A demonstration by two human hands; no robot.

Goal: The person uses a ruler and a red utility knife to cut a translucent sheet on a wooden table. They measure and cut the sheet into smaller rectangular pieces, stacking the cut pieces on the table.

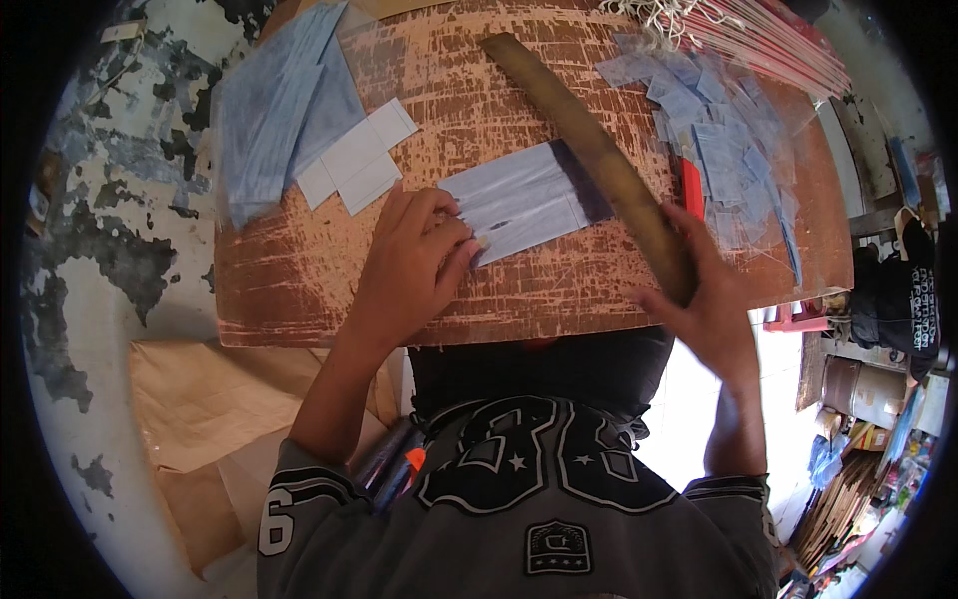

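Observation:
A worn brown board (519, 290) lies across my lap. My left hand (414, 262) presses down on the near left end of a pale blue-white strip of sheet material (524, 203) lying on the board. My right hand (704, 299) grips the near end of a long brass-coloured ruler (589, 150). The ruler runs diagonally away across the strip's dark right end. A small red tool (692, 188) lies just right of the ruler.
A stack of blue sheets (279, 105) and white cut pieces (359, 155) sit at the board's far left. Several small blue cut pieces (718, 130) lie at the far right beside red-and-white sticks (758, 40). Brown paper (210, 419) covers the floor to my left.

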